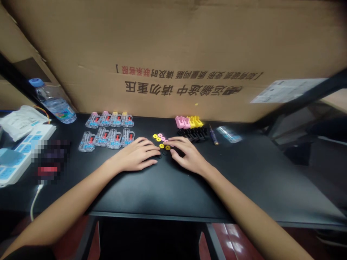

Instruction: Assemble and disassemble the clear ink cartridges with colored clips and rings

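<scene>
Between my hands lies a loose group of small rings: yellow rings [162, 146], pink rings [160, 135] and thin black rings [165, 153]. My left hand [139, 154] rests palm down on the left of the group, fingers stretched towards it. From the right, my right hand [184, 153] reaches over the group, fingers spread, with its fingertips at the pink and yellow rings. Neither hand visibly grips anything. Clear plastic pieces with red and blue parts [114, 138] stand in two rows left of my left hand. Pink clips [182, 122], yellow clips [195, 121] and black clips [192, 134] sit beyond my right hand.
A screwdriver [213, 136] and a clear plastic bag [229, 134] lie to the right. At the left are a water bottle [58, 103], a white power strip [27, 153] and a white packet [23, 121]. A cardboard sheet [173, 43] walls off the black table's [162, 191] back.
</scene>
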The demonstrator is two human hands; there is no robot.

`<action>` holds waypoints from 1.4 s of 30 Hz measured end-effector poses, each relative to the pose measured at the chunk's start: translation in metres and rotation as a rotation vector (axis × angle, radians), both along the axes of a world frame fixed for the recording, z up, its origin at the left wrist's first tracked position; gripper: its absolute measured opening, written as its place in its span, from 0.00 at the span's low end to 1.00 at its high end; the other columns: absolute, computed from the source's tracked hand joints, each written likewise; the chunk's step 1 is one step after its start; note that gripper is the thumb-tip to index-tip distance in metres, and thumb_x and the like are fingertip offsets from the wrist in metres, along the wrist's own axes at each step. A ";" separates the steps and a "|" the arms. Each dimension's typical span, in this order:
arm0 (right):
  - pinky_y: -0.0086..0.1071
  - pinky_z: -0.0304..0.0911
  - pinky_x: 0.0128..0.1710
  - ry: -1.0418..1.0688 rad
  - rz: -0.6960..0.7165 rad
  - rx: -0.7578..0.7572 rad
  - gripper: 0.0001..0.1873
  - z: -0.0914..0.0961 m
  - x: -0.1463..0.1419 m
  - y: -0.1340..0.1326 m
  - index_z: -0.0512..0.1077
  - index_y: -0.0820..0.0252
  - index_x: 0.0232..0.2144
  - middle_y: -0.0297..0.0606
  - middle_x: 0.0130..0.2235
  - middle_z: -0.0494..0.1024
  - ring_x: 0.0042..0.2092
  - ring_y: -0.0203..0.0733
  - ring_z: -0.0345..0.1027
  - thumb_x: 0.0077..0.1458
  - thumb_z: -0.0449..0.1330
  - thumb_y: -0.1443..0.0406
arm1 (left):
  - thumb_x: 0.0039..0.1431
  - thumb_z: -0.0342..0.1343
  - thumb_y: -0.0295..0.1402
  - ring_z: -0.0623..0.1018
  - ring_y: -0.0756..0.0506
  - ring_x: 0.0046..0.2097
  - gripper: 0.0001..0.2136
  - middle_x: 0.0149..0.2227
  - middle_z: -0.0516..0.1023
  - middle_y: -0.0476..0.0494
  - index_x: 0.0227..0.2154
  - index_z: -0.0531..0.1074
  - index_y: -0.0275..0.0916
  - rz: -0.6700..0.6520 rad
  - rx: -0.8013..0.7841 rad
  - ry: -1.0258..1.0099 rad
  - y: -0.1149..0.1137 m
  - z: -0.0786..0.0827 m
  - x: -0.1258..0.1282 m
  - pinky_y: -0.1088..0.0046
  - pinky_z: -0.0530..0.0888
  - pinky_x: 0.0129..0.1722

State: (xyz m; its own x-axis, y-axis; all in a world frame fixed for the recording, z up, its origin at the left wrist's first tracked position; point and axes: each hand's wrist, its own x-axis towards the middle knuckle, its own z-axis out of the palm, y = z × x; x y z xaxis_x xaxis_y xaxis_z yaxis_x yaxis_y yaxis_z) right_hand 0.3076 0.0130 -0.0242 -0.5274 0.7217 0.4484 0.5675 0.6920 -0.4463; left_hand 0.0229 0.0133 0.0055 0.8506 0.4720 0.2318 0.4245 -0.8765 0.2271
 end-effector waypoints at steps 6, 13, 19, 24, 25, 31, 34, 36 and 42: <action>0.59 0.71 0.62 -0.061 -0.038 -0.003 0.18 0.000 -0.007 0.002 0.80 0.52 0.57 0.47 0.56 0.83 0.62 0.57 0.75 0.69 0.58 0.65 | 0.79 0.50 0.36 0.81 0.41 0.51 0.15 0.50 0.87 0.42 0.49 0.83 0.40 -0.009 0.085 -0.014 0.004 0.009 -0.007 0.57 0.70 0.56; 0.43 0.78 0.43 0.083 -0.183 0.022 0.18 0.008 0.007 0.001 0.83 0.53 0.46 0.40 0.40 0.87 0.38 0.47 0.81 0.68 0.53 0.69 | 0.79 0.50 0.35 0.82 0.43 0.44 0.16 0.44 0.87 0.42 0.44 0.84 0.40 0.002 0.082 0.014 0.004 0.009 -0.009 0.59 0.71 0.50; 0.39 0.75 0.35 0.004 -0.206 -0.026 0.16 0.004 0.007 0.000 0.84 0.54 0.40 0.38 0.35 0.85 0.31 0.43 0.77 0.64 0.55 0.69 | 0.77 0.52 0.34 0.83 0.39 0.52 0.13 0.51 0.86 0.39 0.51 0.81 0.38 0.019 0.063 0.013 0.004 -0.003 -0.006 0.57 0.74 0.53; 0.40 0.76 0.37 0.043 -0.142 -0.050 0.18 0.007 0.001 0.000 0.84 0.53 0.44 0.39 0.38 0.87 0.34 0.45 0.78 0.64 0.55 0.70 | 0.77 0.53 0.33 0.81 0.38 0.58 0.14 0.60 0.81 0.36 0.57 0.78 0.38 0.031 0.070 -0.016 0.006 -0.007 -0.008 0.55 0.75 0.59; 0.41 0.76 0.39 0.057 -0.126 -0.045 0.18 0.008 0.002 0.000 0.84 0.53 0.44 0.39 0.40 0.88 0.36 0.46 0.79 0.64 0.54 0.70 | 0.77 0.53 0.33 0.81 0.38 0.59 0.14 0.61 0.81 0.36 0.58 0.78 0.39 0.052 0.075 -0.023 0.006 -0.007 -0.009 0.54 0.74 0.61; 0.34 0.71 0.29 0.120 -0.063 -0.083 0.17 0.014 0.007 -0.005 0.85 0.55 0.40 0.37 0.36 0.88 0.27 0.40 0.75 0.64 0.55 0.69 | 0.78 0.50 0.34 0.81 0.40 0.51 0.14 0.48 0.86 0.40 0.49 0.82 0.39 0.101 0.120 -0.001 0.006 0.007 -0.011 0.57 0.72 0.53; 0.32 0.67 0.25 0.106 -0.003 -0.145 0.17 0.014 0.004 -0.009 0.85 0.55 0.41 0.34 0.32 0.87 0.22 0.36 0.70 0.64 0.55 0.68 | 0.78 0.51 0.34 0.81 0.42 0.46 0.14 0.43 0.87 0.43 0.44 0.83 0.41 -0.024 0.089 -0.005 0.001 0.010 -0.007 0.60 0.70 0.49; 0.31 0.66 0.26 0.083 0.028 -0.170 0.17 0.014 0.001 -0.011 0.85 0.54 0.42 0.33 0.32 0.87 0.22 0.36 0.70 0.64 0.56 0.68 | 0.77 0.52 0.33 0.81 0.43 0.46 0.13 0.45 0.88 0.44 0.45 0.83 0.41 -0.074 0.072 -0.008 -0.001 0.008 -0.004 0.61 0.70 0.49; 0.33 0.72 0.31 0.033 0.016 -0.193 0.19 0.009 -0.006 -0.012 0.84 0.54 0.51 0.37 0.42 0.89 0.27 0.38 0.75 0.64 0.57 0.67 | 0.78 0.50 0.33 0.81 0.41 0.50 0.14 0.49 0.87 0.41 0.50 0.81 0.40 0.000 0.046 0.021 0.001 0.000 -0.003 0.60 0.70 0.52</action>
